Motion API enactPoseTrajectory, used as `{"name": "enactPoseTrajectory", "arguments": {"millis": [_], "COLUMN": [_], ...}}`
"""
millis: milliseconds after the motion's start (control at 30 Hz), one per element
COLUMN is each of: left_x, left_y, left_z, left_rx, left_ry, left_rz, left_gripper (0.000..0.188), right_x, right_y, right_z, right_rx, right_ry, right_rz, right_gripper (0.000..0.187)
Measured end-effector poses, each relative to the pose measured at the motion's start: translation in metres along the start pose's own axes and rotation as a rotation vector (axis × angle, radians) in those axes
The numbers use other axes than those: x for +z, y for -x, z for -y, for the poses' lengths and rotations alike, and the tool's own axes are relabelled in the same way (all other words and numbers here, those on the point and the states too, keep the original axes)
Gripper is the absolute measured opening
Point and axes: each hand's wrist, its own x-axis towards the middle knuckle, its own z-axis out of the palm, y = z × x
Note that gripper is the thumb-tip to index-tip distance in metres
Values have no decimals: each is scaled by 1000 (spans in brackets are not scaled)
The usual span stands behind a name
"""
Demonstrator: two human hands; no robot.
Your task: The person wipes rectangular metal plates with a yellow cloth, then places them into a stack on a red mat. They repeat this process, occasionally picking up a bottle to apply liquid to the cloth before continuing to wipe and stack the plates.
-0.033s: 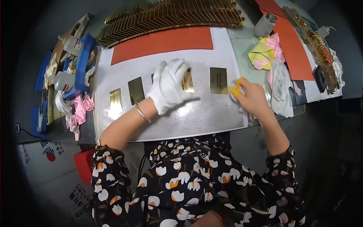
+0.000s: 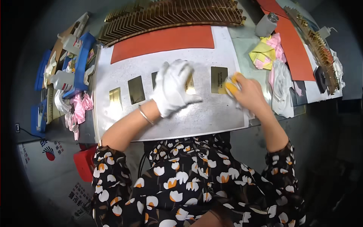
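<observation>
Several small brass-coloured metal plates lie in a row on the white sheet, among them a shiny one (image 2: 115,99) at the left end and a darker one (image 2: 136,90) beside it. My left hand (image 2: 172,89), in a white glove, rests flat with its fingers stretched out, partly covering two plates in the middle. The shiny plate (image 2: 190,84) at its fingers bears dark lettering. My right hand (image 2: 245,90), bare except for yellow finger covers (image 2: 231,88), pinches a crumpled white cloth (image 2: 228,80). The cloth is at the right edge of the rightmost plate (image 2: 219,80).
A long rack of brass-coloured strips (image 2: 170,19) stands at the back, behind an orange-red sheet (image 2: 162,43). At the left are a blue tray (image 2: 84,56) and white bottles (image 2: 63,80). Crumpled cloths (image 2: 280,89) and a grey bottle (image 2: 267,25) lie or stand at the right.
My right hand has moved slightly left with the cloth, up to the edge of the rightmost plate. My left hand has shifted slightly to the right.
</observation>
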Motion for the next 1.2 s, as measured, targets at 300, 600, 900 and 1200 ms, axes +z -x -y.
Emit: {"name": "enactPoseTrajectory", "arguments": {"millis": [300, 600, 900, 1200], "left_x": [35, 37, 34, 14], "left_y": [-36, -45, -54, -41], "left_z": [-18, -10, -5, 20], "left_rx": [-17, 73, 225, 104], "left_ry": [-37, -8, -82, 32], "left_rz": [21, 103, 191, 102], "left_gripper": [94, 89, 100, 103], "right_x": [36, 42, 46, 38], "right_y": [-81, -61, -23, 21], "right_z": [4, 13, 27, 33], "right_rx": [70, 187, 225, 150], "right_ry": [184, 147, 136, 156], "right_rz": [55, 137, 115, 173], "right_gripper": [29, 30, 33, 35]}}
